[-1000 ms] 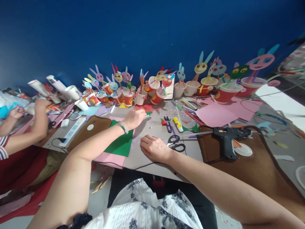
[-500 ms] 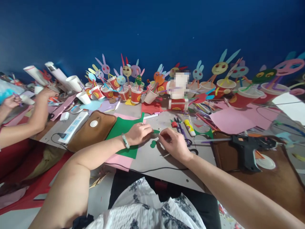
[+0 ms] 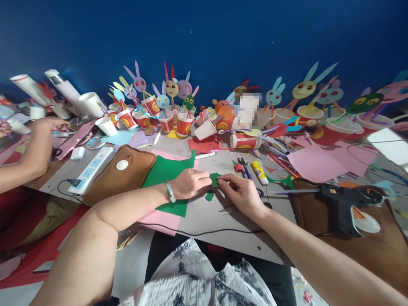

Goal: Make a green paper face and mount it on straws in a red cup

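Your left hand (image 3: 189,183) and right hand (image 3: 242,195) pinch a green cut-out (image 3: 215,178) near the bench's (image 3: 204,220) front edge, seemingly positioning it; next calls for steadiness.

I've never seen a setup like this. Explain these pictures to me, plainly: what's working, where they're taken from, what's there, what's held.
There is no machine doing the work: these are a person's bare hands. Every picture comes from one camera on that person's head, looking forward and down.

The left hand and right hand meet at a small green paper piece, apparently held between them; the exact grip is too small to see. Another green scrap lies just below on the table.

A large green sheet lies partly under the left forearm. To the right are a glue stick and a black glue gun. Paper cups with paper faces line the back.
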`<state>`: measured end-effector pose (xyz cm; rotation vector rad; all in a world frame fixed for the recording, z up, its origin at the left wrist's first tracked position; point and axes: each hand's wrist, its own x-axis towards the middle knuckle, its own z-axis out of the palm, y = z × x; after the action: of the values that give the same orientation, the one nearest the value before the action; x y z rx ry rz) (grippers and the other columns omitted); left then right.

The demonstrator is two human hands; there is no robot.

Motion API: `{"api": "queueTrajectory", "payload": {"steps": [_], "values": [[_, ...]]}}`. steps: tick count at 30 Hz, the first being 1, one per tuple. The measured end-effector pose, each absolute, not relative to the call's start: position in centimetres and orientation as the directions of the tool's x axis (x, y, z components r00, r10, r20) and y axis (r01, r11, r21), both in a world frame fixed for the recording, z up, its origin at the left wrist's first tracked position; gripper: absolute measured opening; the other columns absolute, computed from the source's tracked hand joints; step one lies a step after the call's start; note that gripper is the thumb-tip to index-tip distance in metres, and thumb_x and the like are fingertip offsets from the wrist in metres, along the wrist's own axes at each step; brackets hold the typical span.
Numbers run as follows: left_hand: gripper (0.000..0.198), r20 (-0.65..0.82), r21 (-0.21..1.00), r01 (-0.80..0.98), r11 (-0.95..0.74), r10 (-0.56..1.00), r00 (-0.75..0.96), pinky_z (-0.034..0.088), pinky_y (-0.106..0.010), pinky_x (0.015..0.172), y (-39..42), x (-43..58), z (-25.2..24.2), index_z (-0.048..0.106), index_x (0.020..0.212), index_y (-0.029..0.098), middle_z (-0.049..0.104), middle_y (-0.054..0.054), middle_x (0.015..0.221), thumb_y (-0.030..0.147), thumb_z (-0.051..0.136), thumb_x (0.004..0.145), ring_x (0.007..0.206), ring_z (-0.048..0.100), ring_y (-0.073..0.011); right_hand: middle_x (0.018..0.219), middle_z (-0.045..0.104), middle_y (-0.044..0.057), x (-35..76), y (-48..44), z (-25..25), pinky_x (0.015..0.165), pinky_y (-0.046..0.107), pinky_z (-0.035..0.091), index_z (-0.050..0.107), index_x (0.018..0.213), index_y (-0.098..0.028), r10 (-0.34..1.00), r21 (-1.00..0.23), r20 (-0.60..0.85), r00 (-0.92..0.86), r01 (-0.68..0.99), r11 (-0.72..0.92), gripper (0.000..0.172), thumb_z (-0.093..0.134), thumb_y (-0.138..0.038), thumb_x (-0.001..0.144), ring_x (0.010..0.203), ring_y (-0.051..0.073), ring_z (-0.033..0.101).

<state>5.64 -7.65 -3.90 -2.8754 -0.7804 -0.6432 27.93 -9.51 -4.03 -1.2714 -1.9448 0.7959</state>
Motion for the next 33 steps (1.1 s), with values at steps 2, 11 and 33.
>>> {"api": "queueTrajectory", "payload": {"steps": [2, 11, 33], "values": [[0.022, 0.448, 0.117, 0.484, -0.867, 0.481, 0.754, 0.049, -0.027, 0.07, -7.5, 5.6, -3.9, 0.063, 0.097, 0.017, 0.067, -0.004, 0.093, 0.034, 0.049, 0.099, 0.077, 0.065, -0.0144, 0.053, 0.061, -0.003, 28.0, -9.4, -4.2, 0.049, 0.024, 0.04, 0.071, 0.092, -0.019, 0.935, -0.787, 0.219, -0.279, 0.516, 0.338, 0.024, 0.059, -0.039, 0.091, 0.046, 0.012, 0.052], [0.036, 0.318, 0.639, 0.46, -0.617, 0.756, 0.572, 0.049, -0.024, 0.068, -7.0, 5.6, -4.1, 0.058, 0.116, 0.017, 0.069, -0.006, 0.106, 0.037, 0.067, 0.087, 0.071, 0.063, -0.0119, 0.067, 0.067, -0.002, 27.7, -9.8, -4.6, 0.052, 0.022, 0.044, 0.067, 0.092, -0.021, 0.882, -0.758, 0.338, -0.33, 0.46, 0.462, 0.011, 0.057, -0.025, 0.09, 0.052, 0.011, 0.058], [0.014, 0.316, 0.606, 0.557, -0.568, 0.814, 0.487, 0.047, -0.026, 0.069, -7.0, 5.7, -3.7, 0.063, 0.097, 0.017, 0.067, -0.003, 0.085, 0.024, 0.055, 0.088, 0.072, 0.06, -0.0154, 0.083, 0.075, 0.006, 24.9, -1.7, 2.9, 0.066, 0.029, 0.044, 0.068, 0.112, -0.019, 0.923, -0.27, 0.259, -0.285, 0.896, 0.352, 0.036, 0.053, -0.042, 0.09, 0.076, 0.022, 0.068]]}}
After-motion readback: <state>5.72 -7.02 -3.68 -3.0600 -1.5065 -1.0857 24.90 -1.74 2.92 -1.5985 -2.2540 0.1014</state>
